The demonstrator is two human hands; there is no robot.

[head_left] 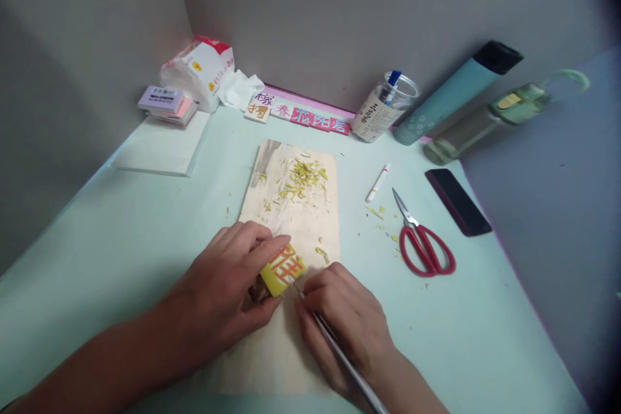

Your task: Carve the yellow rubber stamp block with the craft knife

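Note:
My left hand point(228, 278) grips a yellow carving block point(282, 273) with a red character on its face, fingers on its far edge and thumb at its near side. In my right hand point(342, 317) is a slim metal carving knife point(339, 354), held like a pen, its thin tip at the block's right edge. Whether the tip touches the block I cannot tell. Both hands rest over a pale wooden board point(317, 233). Yellow shavings point(306, 174) lie heaped on the board's far half, with a few curls closer to the block.
Right of the board lie a white marker point(378, 183), red-handled scissors point(427, 249) and a phone point(457, 202). A plastic cup point(378, 113), a blue tumbler point(441, 97) and a water bottle point(478, 132) stand behind. Carved character tiles point(310, 118), a tissue pack point(208, 68) and stacked blocks point(167, 103) line the back left.

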